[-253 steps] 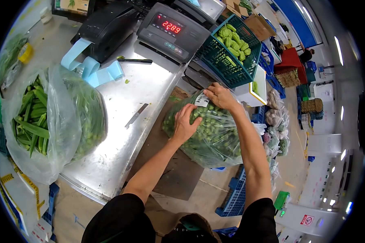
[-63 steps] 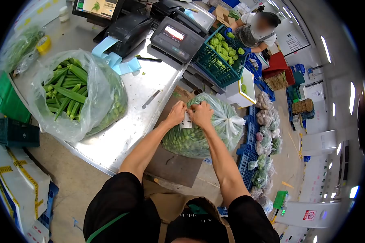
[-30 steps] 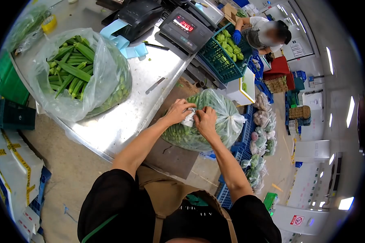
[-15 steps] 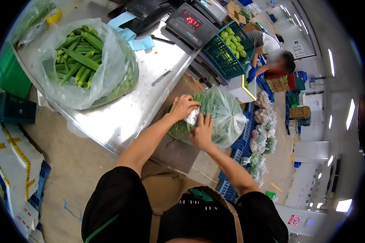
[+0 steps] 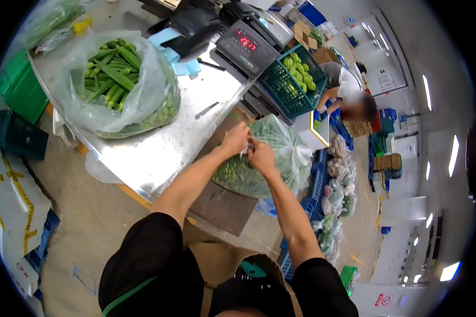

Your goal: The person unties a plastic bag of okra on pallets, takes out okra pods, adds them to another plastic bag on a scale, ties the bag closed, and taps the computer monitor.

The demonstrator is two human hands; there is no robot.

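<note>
A clear plastic bag of green vegetables (image 5: 235,177) sits below the metal table's edge, in front of me. My left hand (image 5: 236,139) is on its upper side with the fingers drawn together. Against it, my right hand (image 5: 261,155) is closed, thumb and fingers pinched. Both sets of fingertips meet over the bag, where a little white shows between them. Whether they grip the bag's film or a white label is hidden. The bag's gathered plastic end (image 5: 300,153) lies to the right of my right hand.
An open bag of okra (image 5: 166,108) stands on the metal table (image 5: 137,164). Beyond are a scale with red digits (image 5: 247,43) and a green crate of light-green vegetables (image 5: 285,98). Another person (image 5: 349,87) bends over a white box. Bagged produce (image 5: 336,193) lines blue crates at right.
My hands have come together from either side of the white label, and my right fingers have curled into a pinch. The label is now mostly covered. The view has shifted slightly.
</note>
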